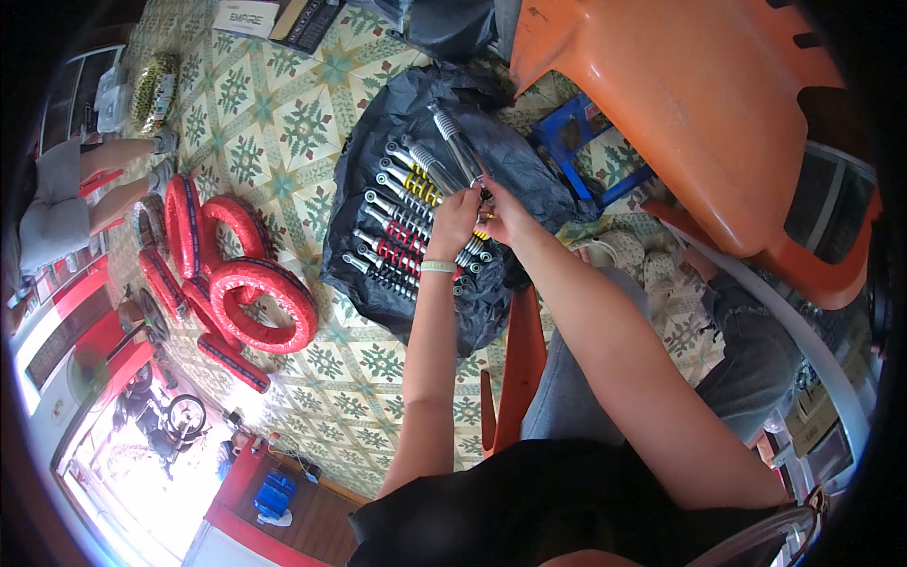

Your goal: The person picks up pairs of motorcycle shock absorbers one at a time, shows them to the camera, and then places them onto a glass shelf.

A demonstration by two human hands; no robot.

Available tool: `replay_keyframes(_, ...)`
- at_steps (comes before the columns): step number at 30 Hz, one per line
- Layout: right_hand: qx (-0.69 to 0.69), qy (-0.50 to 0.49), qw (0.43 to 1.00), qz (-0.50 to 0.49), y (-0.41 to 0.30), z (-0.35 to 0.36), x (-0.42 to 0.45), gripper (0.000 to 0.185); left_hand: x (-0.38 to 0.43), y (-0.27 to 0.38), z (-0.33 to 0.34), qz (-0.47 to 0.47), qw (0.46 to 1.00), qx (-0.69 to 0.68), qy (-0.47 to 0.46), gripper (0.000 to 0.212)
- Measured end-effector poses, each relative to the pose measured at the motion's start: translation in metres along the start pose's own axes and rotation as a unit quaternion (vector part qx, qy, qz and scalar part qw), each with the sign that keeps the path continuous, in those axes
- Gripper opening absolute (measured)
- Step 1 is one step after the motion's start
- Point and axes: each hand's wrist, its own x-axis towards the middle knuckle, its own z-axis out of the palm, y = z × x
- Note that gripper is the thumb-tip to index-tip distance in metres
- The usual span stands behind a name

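A black plastic sheet (354, 170) lies on the patterned tile floor with a row of motorcycle shock absorbers on it, some with yellow, red or black springs. My left hand (455, 218) and my right hand (499, 212) meet over the sheet's right part. Between them is the near end of a silver shock absorber (453, 135), which points away from me; the fingers hide part of its fitting. Another silver shock absorber (429, 161) lies just left of it. Yellow-spring shocks (418, 186) and red-spring shocks (393, 244) are below my left hand's side.
Red-wrapped tyres (263, 305) are piled on the left. At right are an orange plastic chair (680, 106), a blue frame (577, 177) and a person's leg in torn jeans (751, 347). Another person's legs (117, 184) are at far left. Cardboard boxes (297, 21) lie at the top.
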Motion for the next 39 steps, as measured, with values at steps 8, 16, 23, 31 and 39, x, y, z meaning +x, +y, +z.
replay_keyframes(8, -0.005, 0.039, 0.999, 0.010, -0.017, -0.028, 0.014, 0.023, 0.035, -0.043, 0.023, 0.015, 0.948, -0.263, 0.178, 0.032)
replay_keyframes(16, 0.010, 0.058, 0.997, -0.049, -0.002, -0.004, 0.025, 0.030, 0.078, -0.134, 0.098, -0.093, 0.639, -0.763, 0.022, 0.045)
replay_keyframes(23, -0.005, 0.029, 0.999, -0.012, 0.007, 0.028, 0.000, 0.030, 0.041, -0.126, 0.085, -0.036, 0.613, -0.789, 0.031, 0.049)
replay_keyframes(31, -0.008, 0.076, 0.997, -0.030, 0.034, 0.049, -0.041, 0.025, -0.032, -0.094, 0.034, 0.053, 0.628, -0.776, 0.024, 0.058)
replay_keyframes(39, 0.099, -0.114, 0.987, 0.060, 0.055, 0.021, -0.139, 0.026, -0.104, -0.009, -0.002, 0.188, 0.645, -0.735, -0.091, 0.071)
